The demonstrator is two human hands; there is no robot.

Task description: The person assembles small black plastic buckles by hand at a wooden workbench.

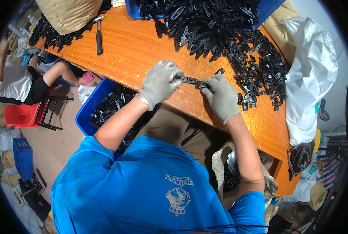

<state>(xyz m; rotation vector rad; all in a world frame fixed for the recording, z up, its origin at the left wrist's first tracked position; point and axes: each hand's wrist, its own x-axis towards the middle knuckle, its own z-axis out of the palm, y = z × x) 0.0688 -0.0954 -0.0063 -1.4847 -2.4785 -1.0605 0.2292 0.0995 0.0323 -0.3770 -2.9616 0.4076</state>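
Both my hands wear grey gloves and meet over the front of the wooden table (123,39). In my left hand (160,82), the fingers close on one end of a slim black plastic part (188,80). That part reaches rightward to a small black plastic piece (200,84), pinched by my right hand (220,95). Whether the two are joined or only touching I cannot tell. Just beyond my right fingers lies a loose small black piece (220,71). Small black clips (251,89) are strewn to the right of that hand.
A big heap of long black plastic parts (205,27) spills from a blue bin at the back. A hammer (99,37) lies at the left. Below the table edge stands a blue crate (84,113) of parts. White sacking (310,70) hangs at the right. Another person (18,80) sits at far left.
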